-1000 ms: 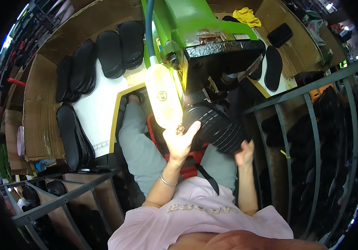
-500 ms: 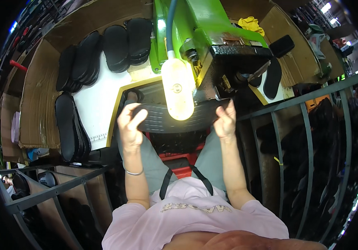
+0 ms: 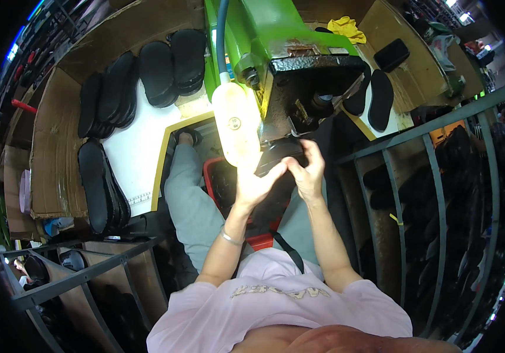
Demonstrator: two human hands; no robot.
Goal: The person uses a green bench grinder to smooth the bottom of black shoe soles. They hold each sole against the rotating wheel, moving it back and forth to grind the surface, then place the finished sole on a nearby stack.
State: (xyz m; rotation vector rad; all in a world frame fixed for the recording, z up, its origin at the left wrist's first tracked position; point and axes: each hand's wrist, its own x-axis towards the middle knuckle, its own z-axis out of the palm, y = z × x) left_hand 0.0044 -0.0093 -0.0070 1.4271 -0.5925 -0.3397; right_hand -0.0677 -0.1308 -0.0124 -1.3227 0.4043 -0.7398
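Note:
A black shoe sole [image 3: 281, 151] is between my two hands, under the head of the green machine [image 3: 314, 79], and mostly hidden by my hands and the lamp. My left hand [image 3: 256, 187] grips it from the left, with its fingers partly behind the glowing lamp [image 3: 236, 126]. On the other side my right hand [image 3: 308, 170] holds the sole's right part, thumb toward me and fingers curled up beside the machine. The two thumb tips come close together in front of the sole.
Stacks of black soles [image 3: 159, 73] stand on the white tabletop [image 3: 138, 138] at the left, inside cardboard walls [image 3: 58, 141]. More soles [image 3: 380, 100], a black block [image 3: 392, 55] and a yellow cloth [image 3: 346, 29] lie at the right. Metal racks [image 3: 435, 206] flank me.
My left hand has moved right, close to my right hand. The sole, earlier stretched lengthwise between both hands, has shifted right under the machine head. The view has moved slightly.

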